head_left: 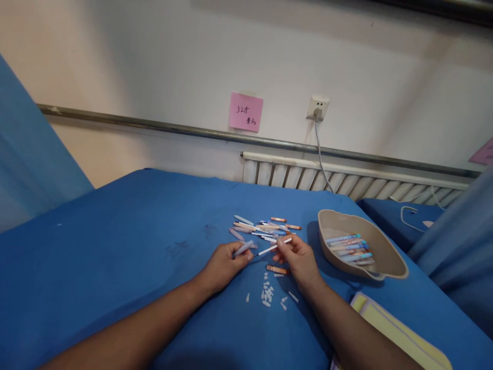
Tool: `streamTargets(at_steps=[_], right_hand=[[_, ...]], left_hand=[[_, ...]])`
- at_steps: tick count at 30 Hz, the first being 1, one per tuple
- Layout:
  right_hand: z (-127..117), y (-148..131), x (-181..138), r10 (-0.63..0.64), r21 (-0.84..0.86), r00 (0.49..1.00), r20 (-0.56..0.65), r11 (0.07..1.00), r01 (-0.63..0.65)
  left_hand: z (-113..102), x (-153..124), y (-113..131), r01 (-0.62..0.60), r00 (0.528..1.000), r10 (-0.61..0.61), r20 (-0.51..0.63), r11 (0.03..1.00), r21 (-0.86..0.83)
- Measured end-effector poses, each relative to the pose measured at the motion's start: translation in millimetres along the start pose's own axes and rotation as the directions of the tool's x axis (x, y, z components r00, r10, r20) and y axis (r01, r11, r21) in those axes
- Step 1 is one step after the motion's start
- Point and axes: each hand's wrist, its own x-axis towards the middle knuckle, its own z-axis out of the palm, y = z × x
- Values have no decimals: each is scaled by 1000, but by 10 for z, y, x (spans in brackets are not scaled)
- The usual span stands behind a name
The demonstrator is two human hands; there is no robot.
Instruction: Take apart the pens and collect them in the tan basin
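My left hand (222, 266) is closed around a grey-blue pen barrel (242, 248), which points up and to the right. Between the fingertips of my right hand (301, 261) is a thin white pen refill (267, 250), its dark tip reaching close to my left fingers. Just beyond both hands lies a loose pile of pen barrels (243, 220), refills and orange-brown printed pen parts (279, 219). One more orange printed part (276, 270) rests below my right hand. Several small whitish tapered pieces (267, 294) are scattered on the blue cloth nearer to me.
A beige basket (387, 252) holding several pens (348, 249) stands to the right. In front of it lies a yellow item with purple edging (396, 329). Behind the blue-covered table (115, 246) are a radiator (292, 176) and a plugged-in cable (319, 149). Blue curtains hang at both sides.
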Motion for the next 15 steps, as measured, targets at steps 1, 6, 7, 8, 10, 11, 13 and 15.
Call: streamTargets(at_steps=[1,6,7,8,10,11,13,15], right_hand=[[12,3,-9,20,7,1000,10,1000,-20],[41,24,-26,113,68,993,18,991,-114],[38,30,-23,126,86,992,15,988,-126],[33,35,-19,138,107,990,14,985,-139],[21,46,-9,165,155,986,16,974,-165],[15,49,-5,176,177,984,19,968,-177],[7,54,3,185,212,982,26,959,-186],[2,55,7,187,238,982,32,953,-189]], left_hand=[[6,-5,7,7,1000,-7,1,1000,-13],[15,-13,38,46,999,-47,-6,997,-65],[14,-13,43,52,999,-53,-10,996,-75],[12,-13,48,61,998,-62,-16,994,-87],[8,-16,62,78,996,-81,-21,989,-124],[6,-19,72,84,996,-88,-18,986,-147],[-1,-26,96,93,995,-97,-12,977,-193],[-12,-32,118,100,995,-104,-6,969,-227]])
